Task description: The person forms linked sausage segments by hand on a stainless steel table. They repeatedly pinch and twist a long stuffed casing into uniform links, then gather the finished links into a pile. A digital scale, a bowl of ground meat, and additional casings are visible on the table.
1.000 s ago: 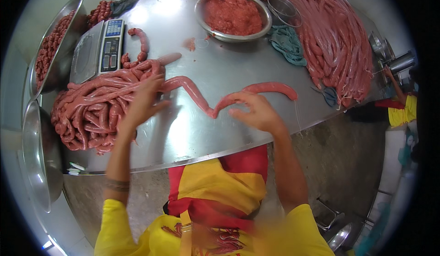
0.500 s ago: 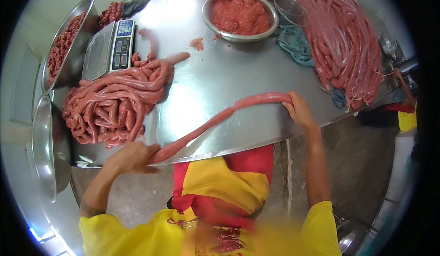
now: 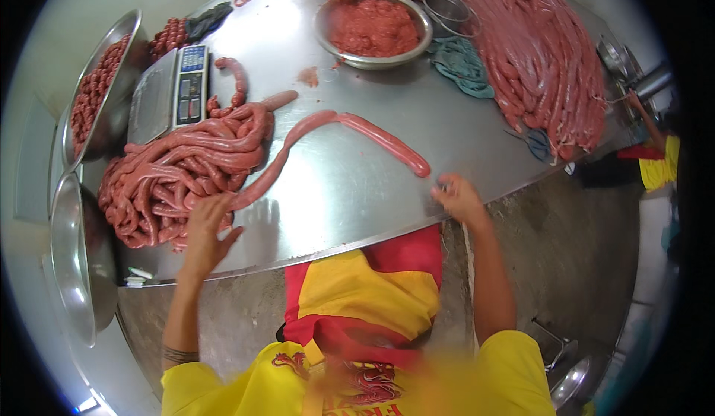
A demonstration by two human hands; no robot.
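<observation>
Right now I have my left hand lying flat on the steel table, fingers spread and loose, its fingertips over the near end of a long sausage link; it presses or touches the link but I cannot tell that it clasps it. From that hand the link runs up and away to the right, arches, then comes back down toward my right hand. Its far tip lies just above and left of the right hand, close but apart. My right hand rests at the table edge with fingers curled in; something small may be pinched there, but I cannot tell what.

Directly beyond and left of the left hand sits a tangled heap of sausage, touching the link's near stretch. Past the heap stands a weighing scale. Well beyond the right hand is a metal bowl of minced meat, with a teal cloth beside it and a second, long pile of sausages further right.
</observation>
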